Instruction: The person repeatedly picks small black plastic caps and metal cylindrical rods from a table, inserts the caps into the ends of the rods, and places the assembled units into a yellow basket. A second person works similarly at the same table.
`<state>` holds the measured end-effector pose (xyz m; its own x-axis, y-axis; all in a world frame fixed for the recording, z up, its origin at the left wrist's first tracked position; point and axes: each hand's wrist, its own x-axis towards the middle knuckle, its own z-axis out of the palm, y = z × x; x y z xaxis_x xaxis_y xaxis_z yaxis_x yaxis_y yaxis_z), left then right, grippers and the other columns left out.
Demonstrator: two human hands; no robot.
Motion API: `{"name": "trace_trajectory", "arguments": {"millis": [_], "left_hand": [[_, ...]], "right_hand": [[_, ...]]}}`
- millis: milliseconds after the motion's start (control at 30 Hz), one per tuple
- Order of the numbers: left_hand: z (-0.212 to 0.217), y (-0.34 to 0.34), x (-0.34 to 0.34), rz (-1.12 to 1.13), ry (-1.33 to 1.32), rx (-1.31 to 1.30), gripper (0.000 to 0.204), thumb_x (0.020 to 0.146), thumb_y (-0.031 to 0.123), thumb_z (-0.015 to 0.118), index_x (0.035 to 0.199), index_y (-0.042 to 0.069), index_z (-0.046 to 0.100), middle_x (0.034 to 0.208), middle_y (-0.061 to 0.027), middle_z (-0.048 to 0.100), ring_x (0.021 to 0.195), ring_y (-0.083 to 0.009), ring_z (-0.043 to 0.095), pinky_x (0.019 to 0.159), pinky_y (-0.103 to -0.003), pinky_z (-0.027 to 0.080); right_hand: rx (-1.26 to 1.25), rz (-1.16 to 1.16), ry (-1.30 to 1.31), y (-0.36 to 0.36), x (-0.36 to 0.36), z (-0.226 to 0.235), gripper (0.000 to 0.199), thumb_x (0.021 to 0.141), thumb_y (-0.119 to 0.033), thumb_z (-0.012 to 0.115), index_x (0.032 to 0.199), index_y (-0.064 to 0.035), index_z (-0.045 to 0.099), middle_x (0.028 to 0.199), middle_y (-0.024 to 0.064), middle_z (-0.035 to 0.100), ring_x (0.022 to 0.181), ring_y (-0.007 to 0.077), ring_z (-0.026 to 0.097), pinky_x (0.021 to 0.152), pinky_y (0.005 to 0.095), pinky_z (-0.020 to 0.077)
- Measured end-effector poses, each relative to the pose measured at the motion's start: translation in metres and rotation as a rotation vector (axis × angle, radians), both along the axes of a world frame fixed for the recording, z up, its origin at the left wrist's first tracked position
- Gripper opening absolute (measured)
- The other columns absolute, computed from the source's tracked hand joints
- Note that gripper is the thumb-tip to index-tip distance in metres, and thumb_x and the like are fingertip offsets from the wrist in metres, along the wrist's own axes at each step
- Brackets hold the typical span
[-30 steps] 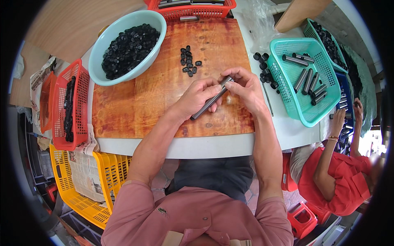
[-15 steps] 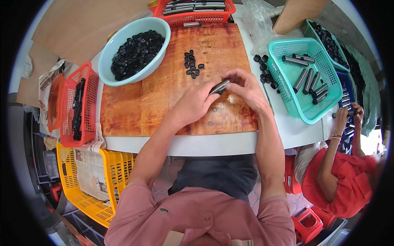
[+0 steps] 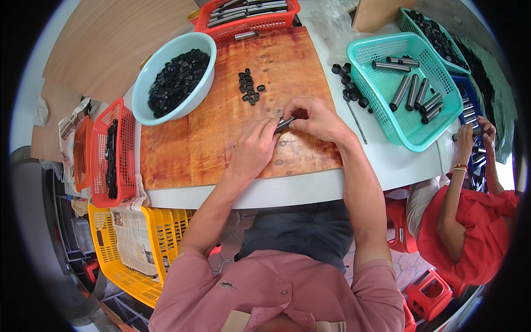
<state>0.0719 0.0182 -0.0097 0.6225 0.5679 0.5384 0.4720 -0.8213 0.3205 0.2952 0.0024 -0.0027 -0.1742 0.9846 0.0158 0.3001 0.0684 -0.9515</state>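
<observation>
A short dark metal tube [image 3: 284, 125] is held over the wooden board, tilted with its right end higher. My left hand [image 3: 255, 145] is closed around its lower left part, and its fingers hide much of it. With thumb and fingertips my right hand [image 3: 316, 119] pinches the tube's upper right end; whether a small part is between those fingers cannot be made out. Beyond my hands, several small black ring-like caps [image 3: 249, 88] lie in a loose cluster on the board [image 3: 188, 157].
A pale blue bowl [image 3: 208, 72] of black caps stands at the left. Red baskets [image 3: 133, 160] flank the board's left and far sides. At right are a teal basket [image 3: 392, 130] of metal tubes, loose black caps [image 3: 347, 83] and a thin rod [image 3: 357, 123]. Another person's hands [image 3: 470, 145] work beyond.
The view has shifted slightly. My left hand has turned so its back faces up more and covers more of the tube. My right fingers stay at the tube's upper end.
</observation>
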Motion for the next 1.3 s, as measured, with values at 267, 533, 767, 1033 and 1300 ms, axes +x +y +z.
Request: {"name": "trace_trajectory", "arguments": {"millis": [267, 533, 767, 1033, 1300], "left_hand": [[0.003, -0.004, 0.001, -0.008, 0.002, -0.032, 0.037, 0.083, 0.004, 0.081, 0.118, -0.001, 0.068, 0.111, -0.018, 0.07, 0.101, -0.0385, 0.068, 0.088, -0.044, 0.056], [0.016, 0.0, 0.0, 0.051, 0.019, -0.288, 0.023, 0.09, 0.015, 0.078, 0.106, 0.0, 0.071, 0.098, -0.0154, 0.066, 0.091, -0.0366, 0.067, 0.078, -0.045, 0.053], [0.023, 0.007, 0.004, 0.03, 0.1, -0.326, 0.022, 0.091, 0.019, 0.078, 0.095, 0.0, 0.067, 0.093, -0.0163, 0.062, 0.087, -0.0391, 0.065, 0.073, -0.048, 0.051], [0.017, 0.014, 0.001, -0.011, 0.063, -0.343, 0.021, 0.089, 0.015, 0.078, 0.095, -0.001, 0.066, 0.093, -0.0171, 0.06, 0.092, -0.0377, 0.065, 0.08, -0.049, 0.053], [0.001, 0.01, 0.002, -0.038, -0.058, -0.38, 0.019, 0.087, 0.01, 0.079, 0.096, -0.001, 0.066, 0.094, -0.0171, 0.06, 0.091, -0.0375, 0.063, 0.079, -0.047, 0.052]], "right_hand": [[0.07, 0.027, -0.116, -0.002, 0.001, 0.008, 0.019, 0.079, 0.011, 0.074, 0.093, 0.0008, 0.067, 0.098, 0.0072, 0.066, 0.089, 0.0195, 0.066, 0.08, 0.0329, 0.0548], [0.047, 0.044, -0.145, -0.002, 0.002, 0.011, 0.02, 0.079, 0.011, 0.075, 0.093, 0.0006, 0.067, 0.1, 0.0073, 0.066, 0.092, 0.019, 0.067, 0.08, 0.0333, 0.0539], [0.01, -0.307, -0.109, 0.021, -0.009, -0.001, 0.018, 0.092, -0.017, 0.073, 0.1, -0.0003, 0.074, 0.087, 0.0108, 0.075, 0.081, 0.0212, 0.071, 0.075, 0.0353, 0.0552], [0.055, -0.476, -0.685, 0.05, -0.06, -0.003, 0.026, 0.097, -0.025, 0.061, 0.098, -0.0009, 0.071, 0.094, 0.0261, 0.074, 0.092, 0.0446, 0.072, 0.083, 0.0543, 0.0559], [0.175, -0.521, -0.757, 0.045, -0.059, -0.011, 0.024, 0.099, -0.023, 0.06, 0.095, -0.0007, 0.065, 0.093, 0.0256, 0.072, 0.088, 0.046, 0.07, 0.08, 0.0563, 0.0538]]}}
